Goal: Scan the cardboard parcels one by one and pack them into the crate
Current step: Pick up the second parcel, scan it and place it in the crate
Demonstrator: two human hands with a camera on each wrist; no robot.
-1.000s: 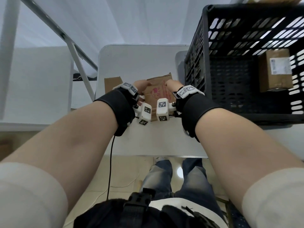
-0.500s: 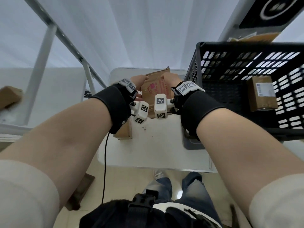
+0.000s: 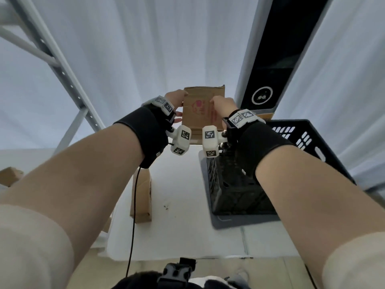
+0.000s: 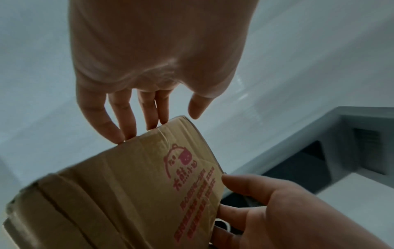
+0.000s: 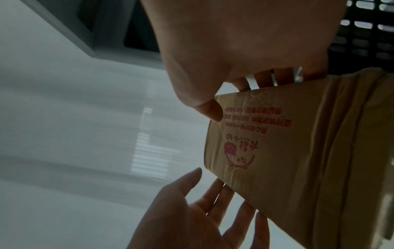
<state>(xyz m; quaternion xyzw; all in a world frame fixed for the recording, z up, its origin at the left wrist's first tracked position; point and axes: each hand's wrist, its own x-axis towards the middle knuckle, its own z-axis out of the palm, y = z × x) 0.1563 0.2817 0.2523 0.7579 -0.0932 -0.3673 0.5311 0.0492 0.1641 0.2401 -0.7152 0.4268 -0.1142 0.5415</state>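
A brown cardboard parcel (image 3: 201, 113) with red print is held up off the table, its printed face toward me. It hangs just left of the black scanner panel (image 3: 270, 80) and its ring lens (image 3: 262, 97). My left hand (image 3: 176, 101) touches the parcel's left edge with straight fingers (image 4: 130, 128). My right hand (image 3: 220, 105) pinches the right edge, thumb (image 5: 211, 111) on the printed face (image 5: 266, 143) and fingers behind. The black slatted crate (image 3: 302, 138) stands at the right, below my right wrist; its inside is hidden.
Another cardboard parcel (image 3: 143, 192) stands on edge on the white table (image 3: 181, 226), under my left forearm. The crate sits on a grey mat (image 3: 229, 222). A metal shelf frame (image 3: 62, 69) rises at the left, with a box (image 3: 8, 176) beside it. White curtains hang behind.
Both hands have lifted the printed parcel from the table up to the level of the scanner. My view has tilted upward, so the crate's inside has dropped out of sight.
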